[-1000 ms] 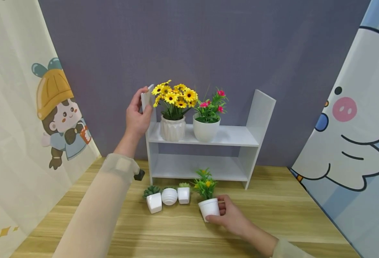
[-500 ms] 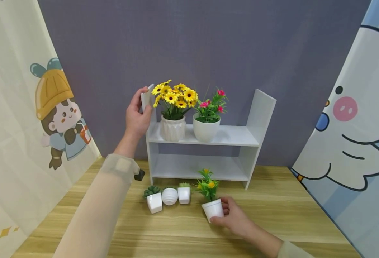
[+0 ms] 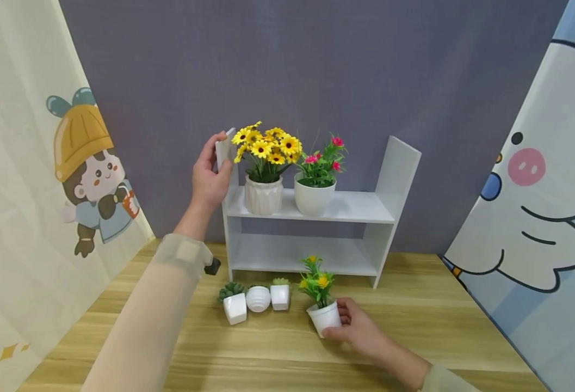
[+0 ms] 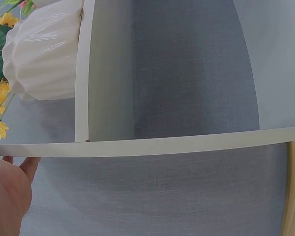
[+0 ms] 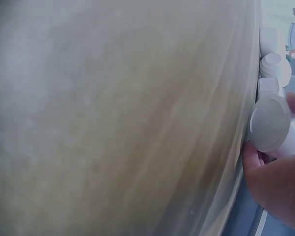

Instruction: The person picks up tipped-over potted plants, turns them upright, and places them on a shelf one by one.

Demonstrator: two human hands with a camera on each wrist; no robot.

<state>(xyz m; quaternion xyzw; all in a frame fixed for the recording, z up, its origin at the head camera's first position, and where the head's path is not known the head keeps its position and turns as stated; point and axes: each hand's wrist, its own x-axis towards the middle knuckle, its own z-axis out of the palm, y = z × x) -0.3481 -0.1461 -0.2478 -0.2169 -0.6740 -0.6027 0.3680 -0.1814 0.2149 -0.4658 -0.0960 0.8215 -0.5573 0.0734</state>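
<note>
2 grips: left fingers (image 3: 213, 143) pinch a shelf panel (image 3: 226, 151), right fingers (image 3: 345, 305) a potted plant (image 3: 324, 317).

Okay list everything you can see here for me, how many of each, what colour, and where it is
Shelf unit: one, white, two-tier, on the table
Daisy-like plant: one, yellow flowers, off-white pot, upper tier, left
Pink-flowered plant: one, white pot, upper tier, beside it
Yellow-flowered plant: one, white pot, tilted, in the right hand
Small potted plants: three, green, white pots, in a row before the shelf
Table: one, wood-toned, underneath
Backdrop: one, grey, behind
Cartoon panels: two, cream left, blue-and-white right
Black object: one, at the left cuff
Sleeves: two, beige, on the arms
Left hand: one, gripping the shelf's left side
Right hand: one, holding the pot
</note>
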